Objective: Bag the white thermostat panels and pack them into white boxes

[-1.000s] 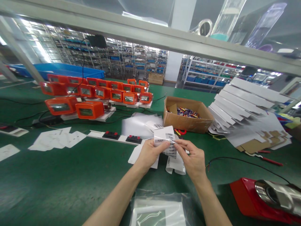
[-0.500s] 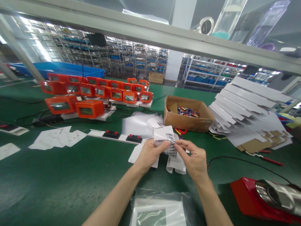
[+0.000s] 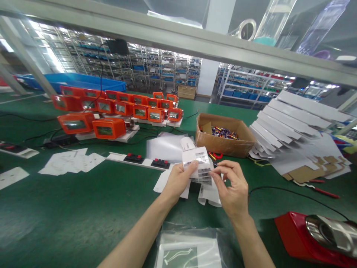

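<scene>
While the camera has swung slightly, so that the whole bench sits a touch further right in view, the real change since half a second ago is between the two hands. The right hand has eased away from the left thumb, and the gap between them is wider; more of the printed face of the label strip shows now. On the green table, the orange lamps and the cardboard box keep their places.

The left hand is closed on the label strip, its thumb pressed across the front near the left edge, the other fingers mostly out of sight behind. The strip is held up over the table, just in front of the cardboard box. The right hand has thumb and forefinger drawn nearly together at the strip's right edge, the remaining fingers curled loosely — whether a label is pinched between those tips, I cannot tell.

The strip's dark print is too small and blurred to read. Beneath the hands lie white papers and a curled white strip, both partly covered; whether the curled piece joins the held strip cannot be made out. At the bottom edge a clear bag with a white frame inside is cut off, and the red housing at the right — with its shiny metal cylinder — runs out of view as well.
</scene>
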`<state>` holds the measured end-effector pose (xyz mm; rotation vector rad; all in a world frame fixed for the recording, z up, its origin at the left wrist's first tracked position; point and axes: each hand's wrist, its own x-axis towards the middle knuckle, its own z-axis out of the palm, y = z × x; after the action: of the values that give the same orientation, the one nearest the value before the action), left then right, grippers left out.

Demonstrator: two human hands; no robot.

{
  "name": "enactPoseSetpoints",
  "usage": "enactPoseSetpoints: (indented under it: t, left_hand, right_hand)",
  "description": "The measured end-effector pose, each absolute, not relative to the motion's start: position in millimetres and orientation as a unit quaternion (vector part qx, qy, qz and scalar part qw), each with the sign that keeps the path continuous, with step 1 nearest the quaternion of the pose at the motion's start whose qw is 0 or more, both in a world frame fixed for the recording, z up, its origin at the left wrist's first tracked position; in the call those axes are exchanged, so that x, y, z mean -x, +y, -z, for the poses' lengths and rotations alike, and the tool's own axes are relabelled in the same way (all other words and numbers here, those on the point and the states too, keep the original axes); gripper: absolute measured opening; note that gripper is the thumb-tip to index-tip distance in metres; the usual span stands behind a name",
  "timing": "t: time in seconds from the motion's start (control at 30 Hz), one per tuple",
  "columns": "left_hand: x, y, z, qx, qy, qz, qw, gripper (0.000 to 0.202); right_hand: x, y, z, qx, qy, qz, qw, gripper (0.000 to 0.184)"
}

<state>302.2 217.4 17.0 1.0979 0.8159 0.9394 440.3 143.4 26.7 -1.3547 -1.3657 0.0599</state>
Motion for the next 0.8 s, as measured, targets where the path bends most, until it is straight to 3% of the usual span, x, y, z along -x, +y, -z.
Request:
enactPoseSetpoints:
  t: [0.1,0.17,0.23,0.33,0.43,0.57,0.67,0.73,0.8]
  left_hand:
    - [-300.9,217.9,-15.0,-0.493,0.374,-0.424,0.661,0.029]
    - [-300.8,217.4,-14.6,-0.507,0.375,-0.429,0.647,0.027]
    - [-301.3,216.5,-14.6,-0.512,0.377,-0.431,0.640,0.027]
    - [-301.8,215.6,-14.7,-0.509,0.372,-0.433,0.644,0.027]
    - [-300.8,215.6,-14.5,-0.505,0.369,-0.436,0.647,0.027]
    - [-299.1,217.5,-14.5,-0.489,0.347,-0.440,0.669,0.033]
    - [-297.6,219.6,-14.9,-0.459,0.333,-0.444,0.693,0.038]
    - [-296.0,220.6,-15.3,-0.446,0.314,-0.452,0.706,0.040]
    - [-294.5,221.0,-15.4,-0.454,0.279,-0.448,0.718,0.040]
  right_hand:
    - [-430.9,136.3,-42.4,0.569,-0.512,-0.225,0.603,0.012]
    - [-419.3,134.1,-47.9,0.536,-0.484,-0.396,0.567,0.018]
    - [-405.2,135.1,-47.1,0.519,-0.486,-0.483,0.511,0.019]
    - [-388.3,139.0,-40.1,0.554,-0.524,-0.454,0.461,0.017]
    - [-389.2,141.0,-36.0,0.625,-0.572,-0.308,0.432,0.022]
    - [-421.3,141.4,-30.1,0.692,-0.543,-0.107,0.463,0.031]
    - [-446.3,143.6,-20.0,0.693,-0.564,-0.139,0.426,0.043]
    - [-453.4,145.8,-15.1,0.676,-0.594,-0.186,0.394,0.027]
    - [-453.4,148.4,-15.3,0.657,-0.563,-0.242,0.438,0.021]
